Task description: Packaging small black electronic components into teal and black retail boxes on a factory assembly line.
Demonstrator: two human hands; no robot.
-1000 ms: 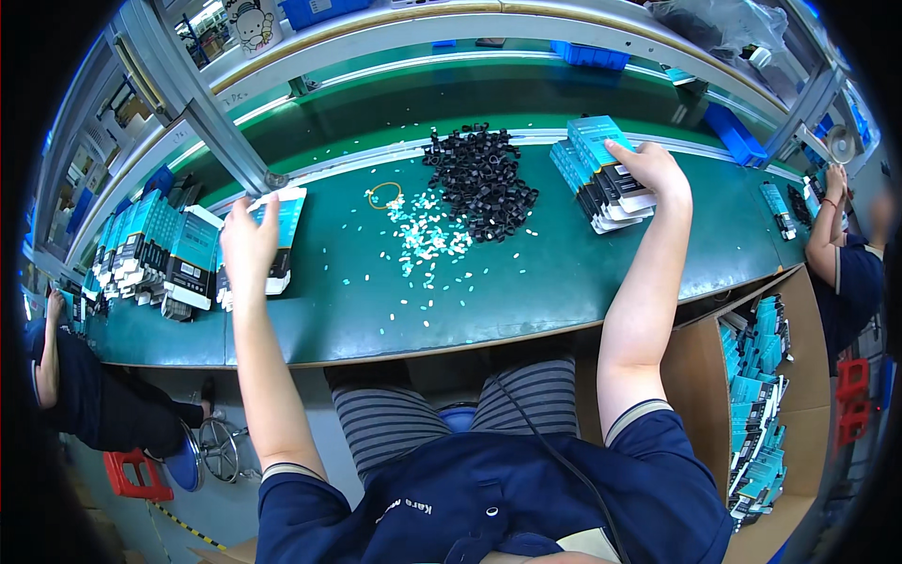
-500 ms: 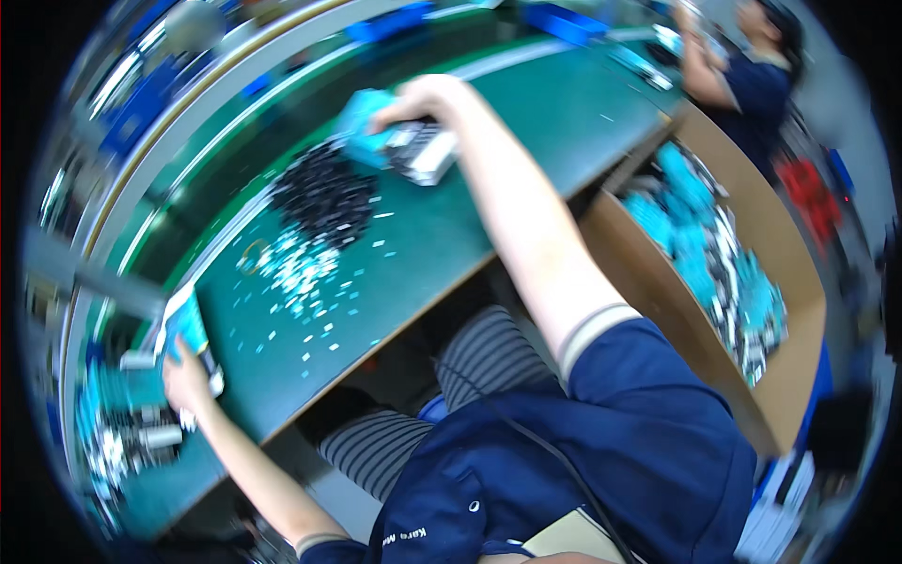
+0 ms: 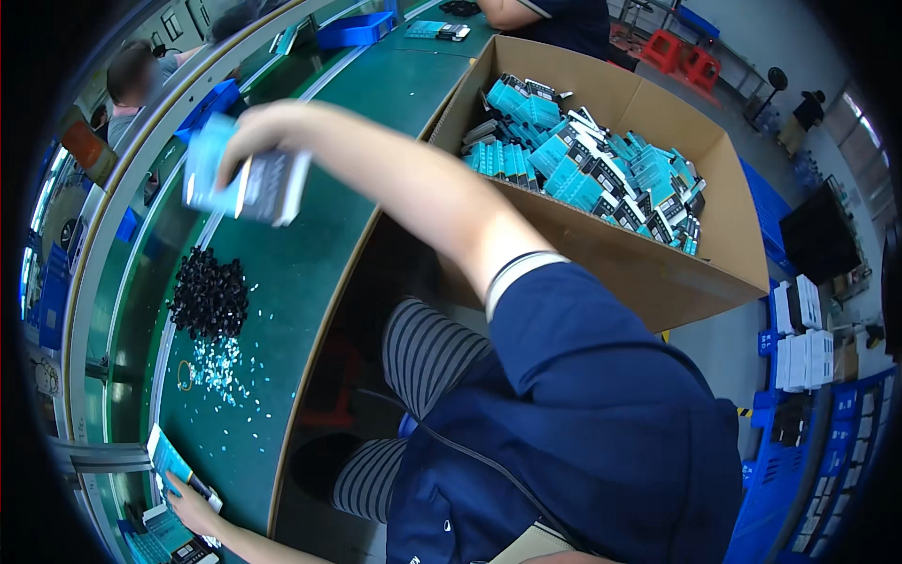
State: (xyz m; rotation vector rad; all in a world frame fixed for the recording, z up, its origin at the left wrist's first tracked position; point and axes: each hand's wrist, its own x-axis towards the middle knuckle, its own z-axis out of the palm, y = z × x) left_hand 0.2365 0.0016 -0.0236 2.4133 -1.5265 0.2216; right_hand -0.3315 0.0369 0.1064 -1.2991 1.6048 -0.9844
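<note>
My right hand (image 3: 268,127) is closed around a stack of flat teal, black and white cartons (image 3: 270,188), raised over the far side of the green workbench (image 3: 310,179); the stack is a little blurred. At the near left, my left hand (image 3: 194,510) grips more teal cartons (image 3: 171,461), which stand tilted beside a metal post. Other teal cartons (image 3: 169,536) lie just below that hand. Between my hands, a heap of small black parts (image 3: 209,291) sits on the bench, with small pale bits (image 3: 221,371) scattered beside it.
A large cardboard box (image 3: 611,273) full of teal cartons (image 3: 573,155) stands to the right of the bench. Blue bins (image 3: 355,31) line the far side. A co-worker's arm (image 3: 512,11) shows at the top. Blue racks (image 3: 775,451) stand at the far right.
The view has turned right, bringing the whole cardboard box into sight. My right hand, still holding its stack, has moved away from the black heap. My left hand stays at the tilted cartons.
</note>
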